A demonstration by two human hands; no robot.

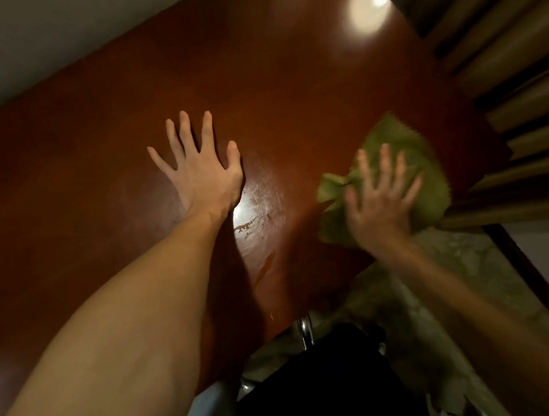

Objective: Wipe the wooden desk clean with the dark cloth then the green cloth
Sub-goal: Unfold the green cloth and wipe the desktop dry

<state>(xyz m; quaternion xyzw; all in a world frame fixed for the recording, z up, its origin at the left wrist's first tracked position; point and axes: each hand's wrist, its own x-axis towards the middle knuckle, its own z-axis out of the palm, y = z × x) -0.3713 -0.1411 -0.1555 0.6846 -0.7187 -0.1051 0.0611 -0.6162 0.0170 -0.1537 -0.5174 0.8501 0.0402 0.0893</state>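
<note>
The reddish-brown wooden desk (100, 175) fills most of the head view. My left hand (202, 167) lies flat on it near the middle, fingers spread and straight. A crumpled green cloth (402, 138) sits near the desk's right edge, blurred. My right hand (381, 199) presses on the cloth with its fingers spread and straight. Between the hands, a smeared wet patch (257, 209) shines under a lamp's reflection. No dark cloth can be made out on the desk.
Brown curtain folds (517, 57) hang past the desk's right edge. Below the desk's near corner stands a dark chair (329, 384) with a chrome tube, on a pale mottled floor (437, 293). A grey wall (23, 37) borders the desk on the far left.
</note>
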